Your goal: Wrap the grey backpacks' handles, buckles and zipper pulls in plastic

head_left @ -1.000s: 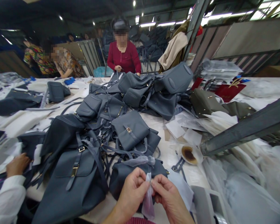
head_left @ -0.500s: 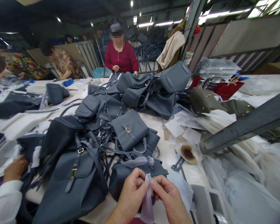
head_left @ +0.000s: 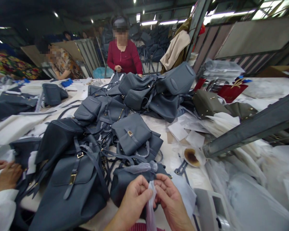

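A strip of thin translucent plastic film (head_left: 150, 207) hangs between my hands, low in the middle of the view. My left hand (head_left: 135, 197) pinches it from the left between thumb and fingers. From the other side, my right hand (head_left: 170, 199) pinches its upper part. Just behind my fingers lies a dark blue-grey handbag (head_left: 119, 183), its handle (head_left: 138, 168) wrapped in similar film. A larger backpack (head_left: 74, 192) with a gold buckle rests to the left of my left hand. My hands partly hide the bag's front.
Blue-grey bags (head_left: 132, 133) are heaped across the table. A co-worker's hands (head_left: 8, 176) work at far left; a person in red (head_left: 123, 57) stands opposite. At right are a grey tape dispenser (head_left: 213, 207), a stained dish (head_left: 192, 157), a slanting metal post (head_left: 252, 125) and plastic bags (head_left: 252, 192).
My right hand has shifted slightly up on the film, its fingers more spread. The view has drifted a little right. At left, a second co-worker's hand has come into view.
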